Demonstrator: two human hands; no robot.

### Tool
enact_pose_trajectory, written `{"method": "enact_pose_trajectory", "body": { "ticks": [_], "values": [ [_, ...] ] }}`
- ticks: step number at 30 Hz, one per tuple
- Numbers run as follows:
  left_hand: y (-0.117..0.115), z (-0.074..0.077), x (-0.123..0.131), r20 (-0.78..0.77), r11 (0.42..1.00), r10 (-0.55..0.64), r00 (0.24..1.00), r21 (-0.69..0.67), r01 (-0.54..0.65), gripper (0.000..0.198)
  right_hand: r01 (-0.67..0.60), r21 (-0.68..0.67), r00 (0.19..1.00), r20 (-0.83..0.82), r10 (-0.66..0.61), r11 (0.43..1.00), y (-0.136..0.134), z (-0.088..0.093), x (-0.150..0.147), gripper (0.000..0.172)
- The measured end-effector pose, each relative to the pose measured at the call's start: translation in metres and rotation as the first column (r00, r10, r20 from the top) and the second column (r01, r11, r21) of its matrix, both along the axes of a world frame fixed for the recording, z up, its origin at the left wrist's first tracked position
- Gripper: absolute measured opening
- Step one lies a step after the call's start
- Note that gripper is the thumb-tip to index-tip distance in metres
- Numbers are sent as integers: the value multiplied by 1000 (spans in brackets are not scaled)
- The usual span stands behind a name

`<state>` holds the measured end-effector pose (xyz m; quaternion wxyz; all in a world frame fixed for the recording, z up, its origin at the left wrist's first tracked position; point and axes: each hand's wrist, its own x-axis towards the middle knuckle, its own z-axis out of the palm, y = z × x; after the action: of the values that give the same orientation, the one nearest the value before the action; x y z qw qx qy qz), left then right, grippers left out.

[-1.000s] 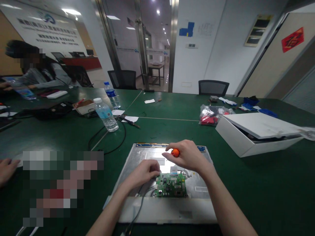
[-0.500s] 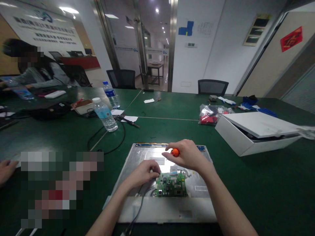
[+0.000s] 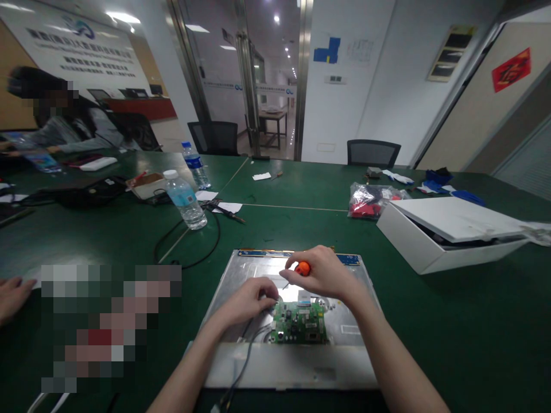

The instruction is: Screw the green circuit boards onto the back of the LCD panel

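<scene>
1. Just below the right hand [image 3: 327, 275], on the wearer's side, a green circuit board [image 3: 299, 323] was noted lying on the metal back of a flat panel [image 3: 348, 338]. The left hand [image 3: 247, 301] was set at the board's far left corner.
2. Risk judged: the screwdriver [image 3: 302, 268] was held by its top with the shaft tilted. If the tip slipped from its seat, parts on the board could be scratched.
3. Risk judged: the left fingertips [image 3: 271, 295] were placed close beside the tip, so a slip could be taken on them.
4. Risk judged: a grey cable [image 3: 241, 367] was led out under the left wrist. It could be snagged by the forearm and the board tugged.
5. Right hand pose: palm down and wrist raised, with the fingers closed around the orange handle. The shaft was angled down toward the left hand.
6. Left hand pose: palm down, fingers drawn together, tips resting at the board's corner. Whether anything small was pinched could not be told.
7. Well off to the left of the left hand, another person's hand [image 3: 11, 295] was seen resting on the green table [image 3: 430, 321].
</scene>
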<state>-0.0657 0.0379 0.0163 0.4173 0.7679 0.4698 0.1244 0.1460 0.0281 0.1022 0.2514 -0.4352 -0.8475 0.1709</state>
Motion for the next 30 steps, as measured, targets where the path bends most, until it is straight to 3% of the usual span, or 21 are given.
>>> {"method": "enact_pose_trajectory", "body": {
  "ticks": [5, 18, 30],
  "values": [
    [0, 3, -2, -15, 1000, -5, 1000, -2, 5, 17, -15, 6, 1000, 3, 15, 1000, 3, -8, -4, 28],
    [-2, 9, 5, -28, 998, -51, 998, -35, 50, 18, -18, -17, 999, 44, 19, 1000, 2, -8, -8, 29],
    [2, 1, 0, 46, 996, -59, 997, -68, 62, 18, -64, -1, 997, 41, 64, 998, 2, -13, -12, 26]
  ]
}}
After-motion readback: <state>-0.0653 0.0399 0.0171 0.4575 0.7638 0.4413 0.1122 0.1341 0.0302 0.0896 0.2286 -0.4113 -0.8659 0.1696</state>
